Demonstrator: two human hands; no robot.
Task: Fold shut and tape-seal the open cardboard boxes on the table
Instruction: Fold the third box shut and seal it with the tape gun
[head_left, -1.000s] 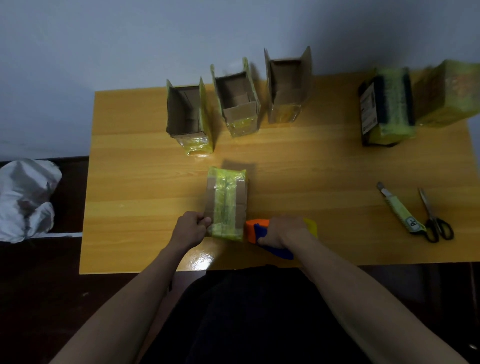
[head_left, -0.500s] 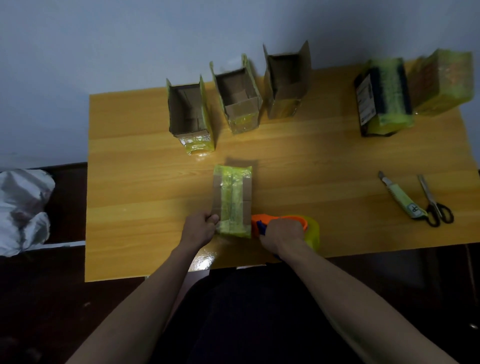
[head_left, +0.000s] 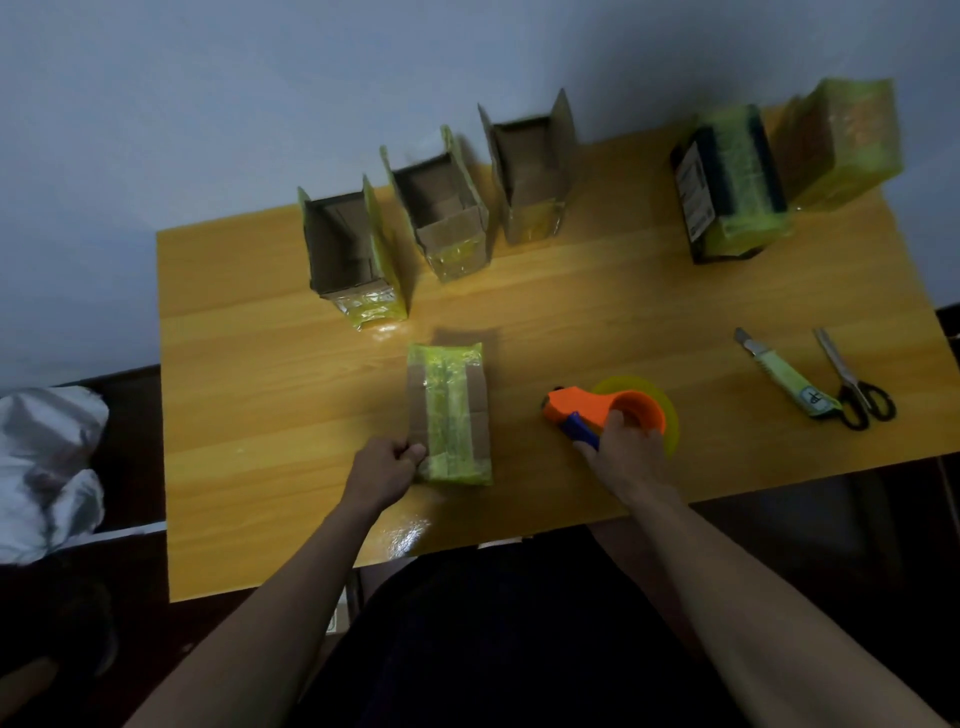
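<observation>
Left hand (head_left: 387, 470) gripping the closed, yellow-taped cardboard box (head_left: 451, 413), lying near the table's front edge | right hand (head_left: 621, 449) curling round the orange tape dispenser (head_left: 605, 410) beside it | advice: be checking tape ends are pressed flat.

- The table (head_left: 270, 364) is finished in orange-yellow wood grain.
- The closed cardboard box (head_left: 449, 413) is striped lengthwise with yellow-green tape over brown.
- The tape dispenser (head_left: 597, 410) is coloured orange, with a blue handle and a yellow tape roll (head_left: 667, 410).
- The scissors (head_left: 857, 387) are fitted with black handles.
</observation>
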